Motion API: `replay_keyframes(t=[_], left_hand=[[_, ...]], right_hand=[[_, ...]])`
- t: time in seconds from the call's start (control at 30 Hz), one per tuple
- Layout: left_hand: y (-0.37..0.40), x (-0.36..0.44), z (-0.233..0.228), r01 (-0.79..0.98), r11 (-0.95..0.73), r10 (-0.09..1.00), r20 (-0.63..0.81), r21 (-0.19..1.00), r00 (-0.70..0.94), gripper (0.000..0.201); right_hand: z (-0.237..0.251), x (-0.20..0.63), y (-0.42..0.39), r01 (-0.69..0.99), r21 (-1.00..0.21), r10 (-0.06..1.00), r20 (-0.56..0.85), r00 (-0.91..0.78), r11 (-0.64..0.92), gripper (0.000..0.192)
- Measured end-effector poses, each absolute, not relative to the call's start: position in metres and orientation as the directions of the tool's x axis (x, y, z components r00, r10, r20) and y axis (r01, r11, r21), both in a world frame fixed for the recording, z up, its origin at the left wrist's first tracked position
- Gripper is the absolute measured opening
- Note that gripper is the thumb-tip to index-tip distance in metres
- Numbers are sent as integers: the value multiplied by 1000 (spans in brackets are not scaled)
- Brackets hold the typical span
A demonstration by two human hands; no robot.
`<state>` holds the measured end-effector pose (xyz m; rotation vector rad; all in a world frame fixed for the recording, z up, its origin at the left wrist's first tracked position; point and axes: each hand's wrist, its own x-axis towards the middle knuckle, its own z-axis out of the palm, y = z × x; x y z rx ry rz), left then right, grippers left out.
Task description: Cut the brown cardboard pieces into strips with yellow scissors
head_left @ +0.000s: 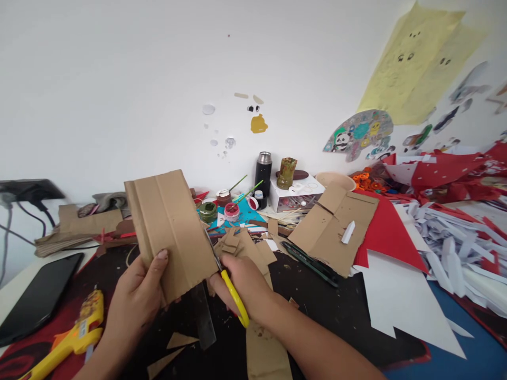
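Both hands work low over the near edge of the surface (356, 316): the left hand (137, 295) grips a cardboard sheet (170, 227) by its lower edge, held upright, while the right hand (241, 282) clasps yellow-handled scissors (229, 287), blades at the sheet's right edge. Near the surface's left corner lies a yellow glue gun (75, 338), beside a black phone (39, 295).

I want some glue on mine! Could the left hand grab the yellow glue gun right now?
Probably not straight away. The left hand is busy gripping the folded brown cardboard sheet. The yellow glue gun lies close beside it on the left with nothing between them, so it looks easy to reach once the cardboard is put down.
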<state>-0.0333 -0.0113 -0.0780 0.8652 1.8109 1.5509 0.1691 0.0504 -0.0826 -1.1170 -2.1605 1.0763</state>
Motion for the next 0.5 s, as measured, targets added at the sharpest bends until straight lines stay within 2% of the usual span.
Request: replay_keyframes(t=[0.13,0.37,0.5], left_hand=[[-11,-34,-82,76,59,801,-2,995,-599,39],[-11,-32,-81,96,95,778,-14,991,-629,42],[-12,-29,-79,200,43,778,92,979,-622,43]], right_hand=[[-84,169,51,441,-830,838,54,-543,340,19],[-84,169,49,430,-819,843,115,-525,380,13],[-88,167,49,447,-813,852,110,-512,373,15]])
